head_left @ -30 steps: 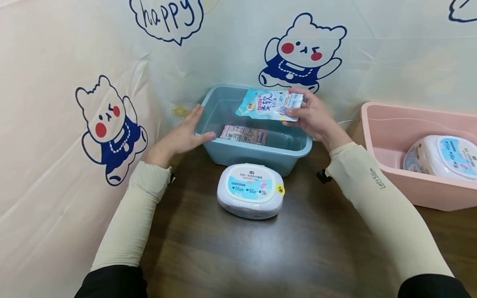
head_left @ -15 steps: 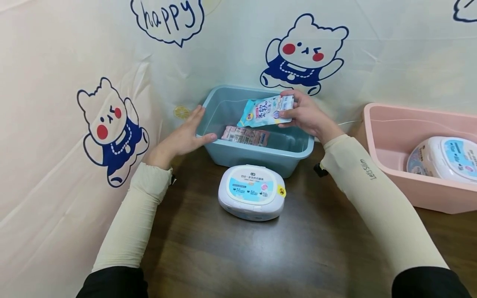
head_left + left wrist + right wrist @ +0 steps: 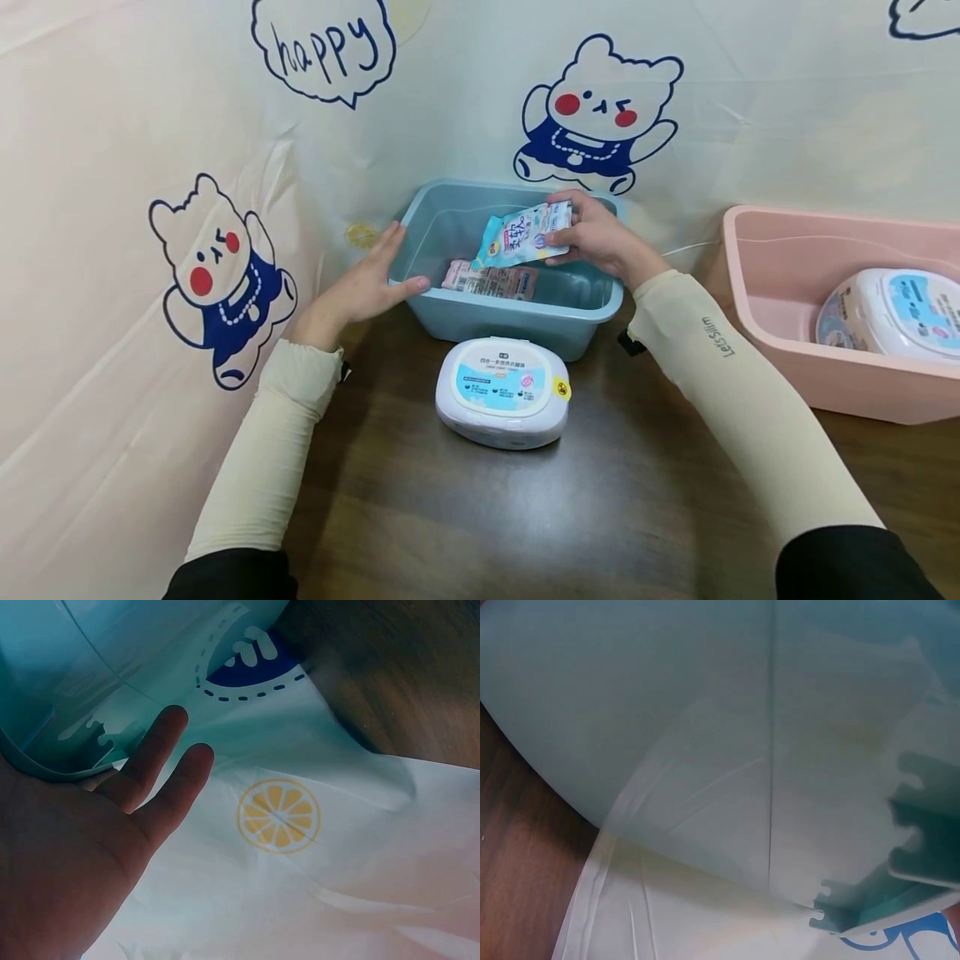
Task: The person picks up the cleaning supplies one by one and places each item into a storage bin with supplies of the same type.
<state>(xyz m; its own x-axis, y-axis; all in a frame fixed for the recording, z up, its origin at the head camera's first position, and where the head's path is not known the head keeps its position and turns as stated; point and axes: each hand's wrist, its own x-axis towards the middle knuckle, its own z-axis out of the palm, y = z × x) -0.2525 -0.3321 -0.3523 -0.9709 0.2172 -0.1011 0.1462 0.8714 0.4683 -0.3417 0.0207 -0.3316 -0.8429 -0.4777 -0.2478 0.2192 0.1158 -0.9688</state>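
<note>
Our right hand (image 3: 600,242) pinches blue pouch (image 3: 521,237) over teal bin (image 3: 525,321), frame center; left hand (image 3: 360,287) flat on rim. Pouch may catch the rim, tipping bin.

The backdrop (image 3: 112,125) carries the word "happy" in a speech bubble (image 3: 324,47). The right sleeve (image 3: 720,350) shows the brand "LetsSlim". Print on the packs is too small to read.

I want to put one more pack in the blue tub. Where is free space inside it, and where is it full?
Inside the blue tub, the floor is bare on the right, between the pink pack and the right wall. The left and middle are crowded: the pink pack lies there, and the right hand holds the blue pouch above it. The left hand rests on the tub's left rim.
</note>
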